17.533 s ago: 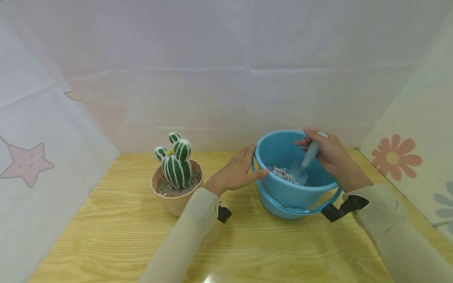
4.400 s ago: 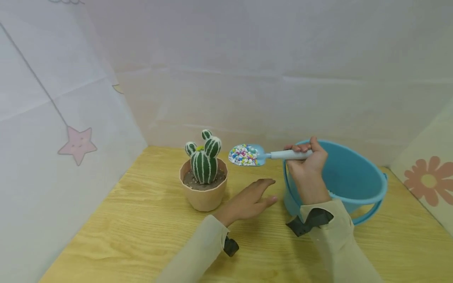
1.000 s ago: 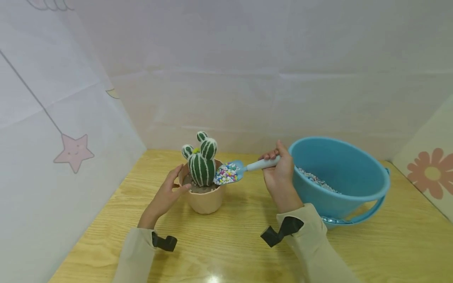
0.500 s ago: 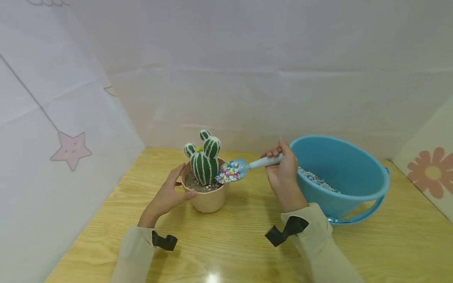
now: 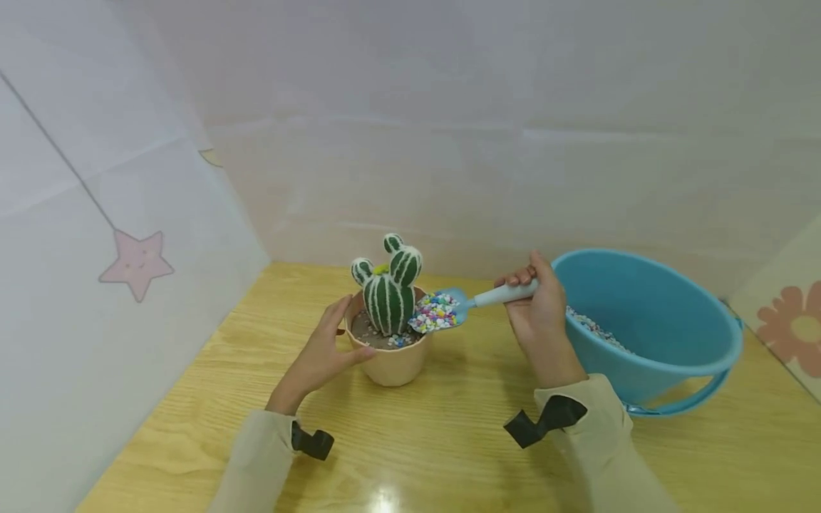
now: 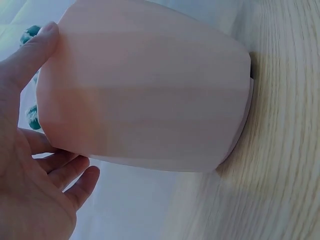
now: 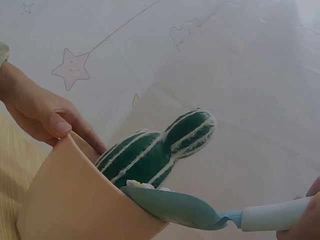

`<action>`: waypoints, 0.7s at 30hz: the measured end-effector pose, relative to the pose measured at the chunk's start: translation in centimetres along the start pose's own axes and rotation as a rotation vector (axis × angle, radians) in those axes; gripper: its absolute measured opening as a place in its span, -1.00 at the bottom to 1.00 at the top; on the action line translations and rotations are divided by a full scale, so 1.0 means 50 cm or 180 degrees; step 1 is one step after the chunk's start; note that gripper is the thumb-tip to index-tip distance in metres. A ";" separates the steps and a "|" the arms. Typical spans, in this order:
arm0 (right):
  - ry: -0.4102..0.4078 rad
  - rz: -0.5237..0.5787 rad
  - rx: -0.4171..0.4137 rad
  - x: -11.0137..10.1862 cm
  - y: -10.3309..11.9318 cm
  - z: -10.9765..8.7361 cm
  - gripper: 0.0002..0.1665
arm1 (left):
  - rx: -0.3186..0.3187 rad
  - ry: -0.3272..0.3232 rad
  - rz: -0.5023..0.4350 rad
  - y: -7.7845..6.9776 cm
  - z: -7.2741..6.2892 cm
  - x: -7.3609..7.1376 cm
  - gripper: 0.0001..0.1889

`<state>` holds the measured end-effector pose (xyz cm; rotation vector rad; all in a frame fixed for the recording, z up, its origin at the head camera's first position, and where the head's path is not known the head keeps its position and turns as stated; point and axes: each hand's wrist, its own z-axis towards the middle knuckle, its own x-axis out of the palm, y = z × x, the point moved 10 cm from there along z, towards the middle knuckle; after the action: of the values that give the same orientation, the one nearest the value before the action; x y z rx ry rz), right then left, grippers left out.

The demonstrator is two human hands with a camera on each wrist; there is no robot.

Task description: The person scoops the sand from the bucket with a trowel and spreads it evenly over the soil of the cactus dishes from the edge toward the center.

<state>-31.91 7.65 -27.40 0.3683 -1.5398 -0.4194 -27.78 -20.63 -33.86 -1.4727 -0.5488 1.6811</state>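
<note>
My left hand (image 5: 323,356) holds the rim of a peach flowerpot (image 5: 393,367), thumb on the near side and fingers on the left. A green, white-striped cactus (image 5: 388,306) stands in its brown soil. My right hand (image 5: 541,317) grips the pale handle of a small blue trowel (image 5: 507,293). Colourful pebbles (image 5: 436,312) lie heaped on the blade, whose tip reaches over the pot's right rim. A few pebbles sit on the soil at the front. In the right wrist view the trowel's blade (image 7: 175,206) touches or nearly touches the pot's rim.
To the right stands a large blue bucket (image 5: 631,367) with more pebbles inside and its handle hanging down in front. Everything rests on a wood-grain table (image 5: 449,442). Printed sheets (image 5: 474,178) close in the back and sides.
My right hand scooped pebbles from the bucket and carried the trowel left to the pot. My left hand left the bucket and took the pot's rim. Some coloured pebbles have just dropped onto the soil.
</note>
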 end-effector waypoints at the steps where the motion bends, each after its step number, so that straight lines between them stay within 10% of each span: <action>1: 0.0011 0.0004 0.0006 0.000 0.002 0.002 -0.58 | -0.0007 0.0002 0.0004 -0.002 0.001 0.002 0.07; 21: -0.0147 -0.0008 0.0026 -0.024 -0.004 0.020 -0.55 | -0.0035 -0.0010 -0.0033 -0.007 0.005 0.002 -0.03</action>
<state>-32.88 8.09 -28.52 0.3691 -1.5866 -0.4262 -27.92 -20.33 -33.60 -1.4728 -0.5673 1.6752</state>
